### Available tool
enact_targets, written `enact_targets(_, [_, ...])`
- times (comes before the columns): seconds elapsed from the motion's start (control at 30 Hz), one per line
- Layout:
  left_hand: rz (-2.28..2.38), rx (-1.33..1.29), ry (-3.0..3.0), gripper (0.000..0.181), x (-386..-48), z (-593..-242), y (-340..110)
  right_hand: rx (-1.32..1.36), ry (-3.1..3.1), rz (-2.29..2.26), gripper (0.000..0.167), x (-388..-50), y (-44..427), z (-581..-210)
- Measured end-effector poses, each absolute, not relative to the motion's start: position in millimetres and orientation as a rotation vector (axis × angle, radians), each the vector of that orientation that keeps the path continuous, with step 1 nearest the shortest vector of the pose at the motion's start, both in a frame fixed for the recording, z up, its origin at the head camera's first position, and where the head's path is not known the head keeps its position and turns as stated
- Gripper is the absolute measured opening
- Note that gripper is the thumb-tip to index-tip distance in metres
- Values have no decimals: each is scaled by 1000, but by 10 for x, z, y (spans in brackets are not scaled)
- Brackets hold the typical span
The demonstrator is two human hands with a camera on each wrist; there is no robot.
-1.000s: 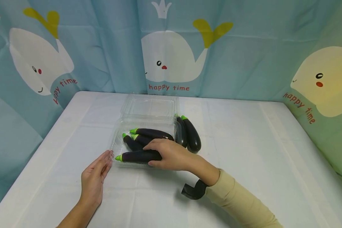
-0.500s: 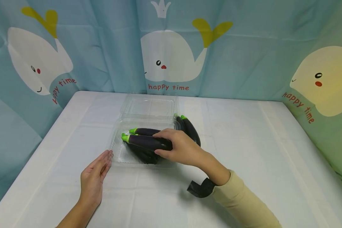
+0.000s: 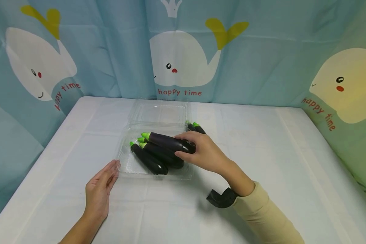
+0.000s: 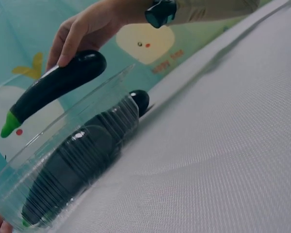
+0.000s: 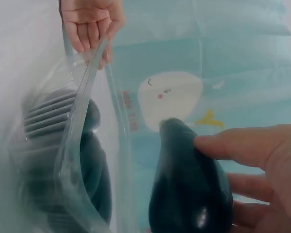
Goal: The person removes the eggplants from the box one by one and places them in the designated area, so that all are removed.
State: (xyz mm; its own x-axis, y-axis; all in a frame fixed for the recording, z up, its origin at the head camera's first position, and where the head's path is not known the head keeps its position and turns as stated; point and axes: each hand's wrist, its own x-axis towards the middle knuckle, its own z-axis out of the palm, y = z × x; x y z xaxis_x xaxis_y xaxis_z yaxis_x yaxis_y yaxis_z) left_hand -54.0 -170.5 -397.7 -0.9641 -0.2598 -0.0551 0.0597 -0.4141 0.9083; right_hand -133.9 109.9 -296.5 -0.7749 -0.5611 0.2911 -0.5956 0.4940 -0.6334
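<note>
Shifted farther from the left hand, whose extended fingers touch the hinged clear-plastic box, one glossy dark-purple, green-stemmed eggplant hangs gripped by the right hand above three boxed eggplants, with two loose eggplants beyond that hand, leaving work apparently part-done.

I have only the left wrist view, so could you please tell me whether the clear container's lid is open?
Observer: Yes, in the head view the lid is folded back behind the clear container.
Operator: Thank you; how many eggplants lie inside it?
Observer: The head view shows three green stem ends there, apart from that of the held eggplant.
Operator: And are any outside, please?
Observer: Yes, two more eggplants show beyond its right wall, partly hidden behind the right hand.
</note>
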Motion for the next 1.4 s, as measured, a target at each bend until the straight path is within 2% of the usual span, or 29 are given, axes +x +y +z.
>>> enact_targets(0.27, [-2482, 282, -1574, 36, -545, -3972, -1709, 875, -2708, 1195, 41, -1346, 1231, -2925])
enact_targets(0.87, [-2461, 350, -1609, 40, -544, -3960, -1710, 700, -2741, 1185, 39, -1387, 1477, -2938])
enact_targets(1.2, [-2481, 315, -1575, 31, -536, -3953, -1716, 593, -2765, 1200, 40, -1395, 1630, -2937])
enact_targets(1.4, [-2478, 314, -1591, 36, -538, -3959, -1714, 470, -2803, 1199, 41, -1384, 1795, -2976])
